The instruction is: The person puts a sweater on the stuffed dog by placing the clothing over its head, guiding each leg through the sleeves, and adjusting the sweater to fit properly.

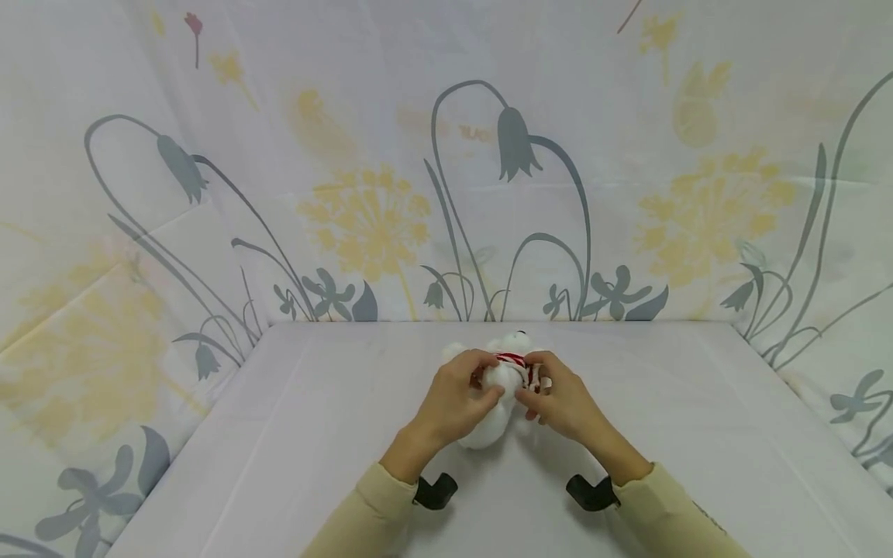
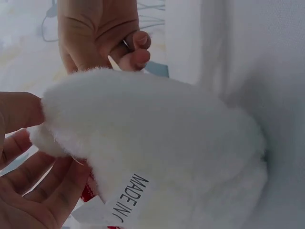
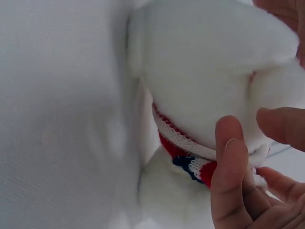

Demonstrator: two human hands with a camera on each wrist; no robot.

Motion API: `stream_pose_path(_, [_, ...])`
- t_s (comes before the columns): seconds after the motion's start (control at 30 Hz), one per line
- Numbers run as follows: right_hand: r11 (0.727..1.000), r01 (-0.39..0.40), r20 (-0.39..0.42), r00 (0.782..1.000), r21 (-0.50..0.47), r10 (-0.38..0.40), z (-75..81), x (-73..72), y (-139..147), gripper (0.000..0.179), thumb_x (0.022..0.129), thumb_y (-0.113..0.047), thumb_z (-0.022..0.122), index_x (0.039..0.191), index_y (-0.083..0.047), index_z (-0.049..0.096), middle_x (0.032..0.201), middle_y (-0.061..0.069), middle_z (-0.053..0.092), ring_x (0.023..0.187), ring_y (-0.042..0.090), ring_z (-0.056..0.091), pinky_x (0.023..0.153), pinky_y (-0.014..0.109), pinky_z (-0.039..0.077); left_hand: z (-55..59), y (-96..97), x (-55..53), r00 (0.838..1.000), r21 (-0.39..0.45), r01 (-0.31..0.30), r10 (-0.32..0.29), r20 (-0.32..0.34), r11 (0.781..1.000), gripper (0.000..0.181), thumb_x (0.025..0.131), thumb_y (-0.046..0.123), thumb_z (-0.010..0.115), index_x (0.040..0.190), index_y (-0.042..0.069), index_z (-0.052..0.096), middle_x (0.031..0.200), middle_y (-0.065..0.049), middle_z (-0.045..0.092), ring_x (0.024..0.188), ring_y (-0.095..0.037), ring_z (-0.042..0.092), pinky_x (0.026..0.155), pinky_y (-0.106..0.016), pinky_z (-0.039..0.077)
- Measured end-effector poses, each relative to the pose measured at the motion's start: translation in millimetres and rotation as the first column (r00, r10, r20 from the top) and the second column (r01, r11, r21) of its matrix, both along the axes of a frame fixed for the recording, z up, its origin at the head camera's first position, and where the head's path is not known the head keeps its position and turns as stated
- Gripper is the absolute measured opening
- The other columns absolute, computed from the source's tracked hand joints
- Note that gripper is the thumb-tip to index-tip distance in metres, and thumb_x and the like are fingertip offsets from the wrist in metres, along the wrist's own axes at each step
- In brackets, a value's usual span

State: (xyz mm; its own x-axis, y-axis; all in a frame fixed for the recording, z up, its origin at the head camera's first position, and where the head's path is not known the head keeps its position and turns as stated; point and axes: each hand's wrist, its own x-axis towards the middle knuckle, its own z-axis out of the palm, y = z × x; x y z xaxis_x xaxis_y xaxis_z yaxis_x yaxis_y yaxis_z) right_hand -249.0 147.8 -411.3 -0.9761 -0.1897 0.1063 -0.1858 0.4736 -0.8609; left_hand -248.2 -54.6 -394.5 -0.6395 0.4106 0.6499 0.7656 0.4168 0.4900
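A white plush bear (image 1: 477, 434) rests on the white table between both hands, its black nose pointing up and away. Round its neck runs a knitted scarf (image 3: 183, 140) in red, white and dark blue. The left hand (image 1: 449, 399) holds the bear's upper body from the left, thumb on the near side and fingers round the far side. From the right, the right hand (image 1: 561, 399) has curled fingers at the scarf, whose loose end shows by its palm. A white label (image 2: 128, 198) with printed letters sticks out of the bear's fur in the left wrist view.
The table (image 1: 314, 434) has a white cover. A fabric backdrop (image 1: 391, 116) with grey and yellow flower prints surrounds it at the back and sides. Black wrist-worn pieces (image 1: 436, 492) show below the wrists, next to the beige sleeves (image 1: 370, 511).
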Motion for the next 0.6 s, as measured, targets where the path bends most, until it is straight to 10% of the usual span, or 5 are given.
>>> stream_pose_path(0.33, [0.976, -0.118, 0.036, 0.991, -0.184, 0.126, 0.0, -3.6, 3.2, 0.059, 0.081, -0.011, 0.073, 0.131, -0.007, 0.042, 0.098, 0.015, 0.059, 0.068, 0.023, 0.058, 0.056, 0.034, 0.05, -1.2, 2.8, -0.4, 0.999, -0.009, 0.037, -0.037, -0.025, 0.999, 0.029, 0.078, 0.0, 0.076, 0.104, 0.002, 0.062, 0.101, -0.008, 0.062, 0.086, -0.016, 0.059, 0.071, -0.023, 0.053])
stream_pose_path(0.6, [0.887, -0.201, 0.035, 0.971, -0.417, 0.237, 6.6, 1.2, 2.4, 0.061, 0.085, -0.008, 0.071, 0.135, -0.001, 0.038, 0.097, 0.013, 0.061, 0.078, 0.018, 0.059, 0.064, 0.028, 0.048, 1.3, 1.2, 2.9, 0.998, -0.01, 0.059, -0.06, -0.009, 0.998, 0.025, 0.078, -0.001, 0.075, 0.103, 0.002, 0.071, 0.101, -0.007, 0.063, 0.092, -0.019, 0.06, 0.073, -0.024, 0.052])
